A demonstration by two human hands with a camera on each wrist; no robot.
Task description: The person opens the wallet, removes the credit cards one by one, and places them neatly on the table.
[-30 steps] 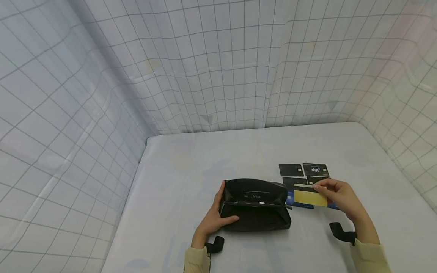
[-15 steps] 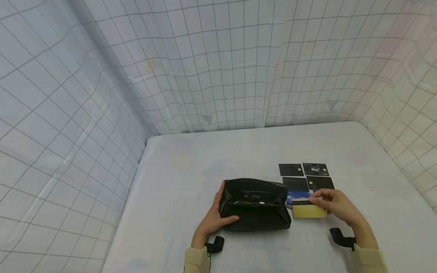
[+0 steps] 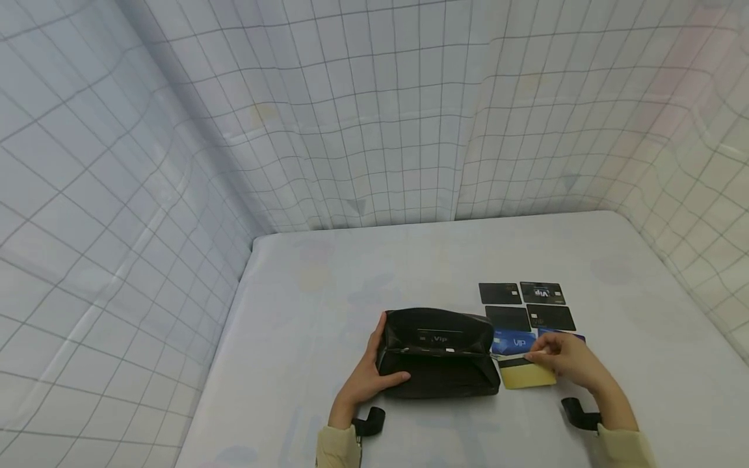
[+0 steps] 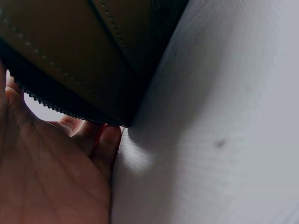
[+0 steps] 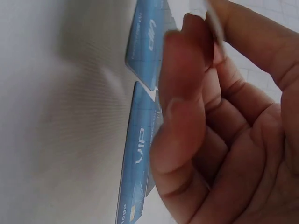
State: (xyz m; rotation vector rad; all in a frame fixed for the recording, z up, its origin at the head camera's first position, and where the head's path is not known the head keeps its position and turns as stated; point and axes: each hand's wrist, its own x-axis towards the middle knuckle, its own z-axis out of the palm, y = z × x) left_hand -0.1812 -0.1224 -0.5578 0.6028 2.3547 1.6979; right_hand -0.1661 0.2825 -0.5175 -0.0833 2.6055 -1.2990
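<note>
My left hand [image 3: 364, 378] grips the left end of an open black zip wallet [image 3: 441, 378], thumb across its front and fingers at the far side. In the left wrist view the wallet's brown panel [image 4: 70, 56] and toothed zip edge lie against the fingers. A dark card marked Vip [image 3: 439, 336] shows inside the wallet. To the right, my right hand [image 3: 575, 364] pinches a yellow card [image 3: 528, 376] with a black stripe, low over the table beside the wallet's right end. In the right wrist view only a thin edge of that card shows between the fingertips.
Two blue cards, one marked VIP [image 3: 515, 342], lie just behind the yellow card; my right hand partly covers the other [image 3: 576, 335]. Several black cards [image 3: 551, 317] lie in rows farther back. White cloth covers the table [image 3: 328, 279], and grid-patterned curtains [image 3: 380, 130] enclose it.
My right hand has brought the yellow card toward the front and slightly left, off the blue cards, which show more now. The left hand and wallet have stayed in place.
</note>
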